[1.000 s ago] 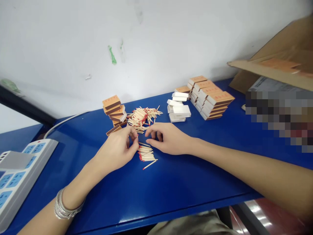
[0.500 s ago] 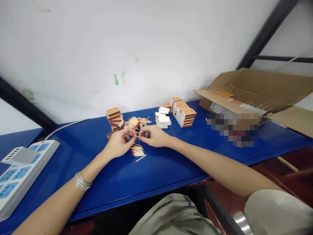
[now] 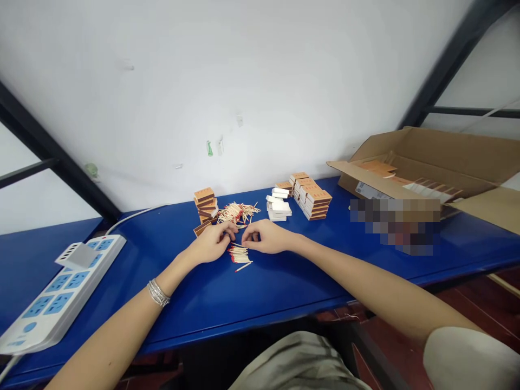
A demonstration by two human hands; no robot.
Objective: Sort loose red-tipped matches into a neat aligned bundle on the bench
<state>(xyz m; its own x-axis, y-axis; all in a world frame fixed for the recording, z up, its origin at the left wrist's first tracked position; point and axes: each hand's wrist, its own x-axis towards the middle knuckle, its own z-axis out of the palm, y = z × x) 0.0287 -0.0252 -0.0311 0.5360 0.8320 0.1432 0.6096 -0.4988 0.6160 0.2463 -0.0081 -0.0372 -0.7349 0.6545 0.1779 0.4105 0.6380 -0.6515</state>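
Observation:
My left hand point(image 3: 213, 246) and my right hand point(image 3: 266, 238) rest close together on the blue table point(image 3: 252, 292), fingers curled, over a small row of red-tipped matches point(image 3: 239, 255). Both hands look pinched; whatever is between the fingers is too small to make out. Just behind them lies a loose heap of matches point(image 3: 238, 212). A short stack of orange matchboxes point(image 3: 206, 201) stands left of the heap. White inner trays point(image 3: 278, 205) and a larger block of orange matchboxes point(image 3: 311, 196) stand to the right.
A white and blue power strip point(image 3: 60, 290) lies at the left with its cable running to the wall. An open cardboard box point(image 3: 426, 173) sits at the right. Black frame bars cross the white wall on both sides. My knees show below the table's front edge.
The camera has pulled back and up, so everything looks smaller. My hands stayed together at the small row of matches, dropping from a raised pinch down onto the table.

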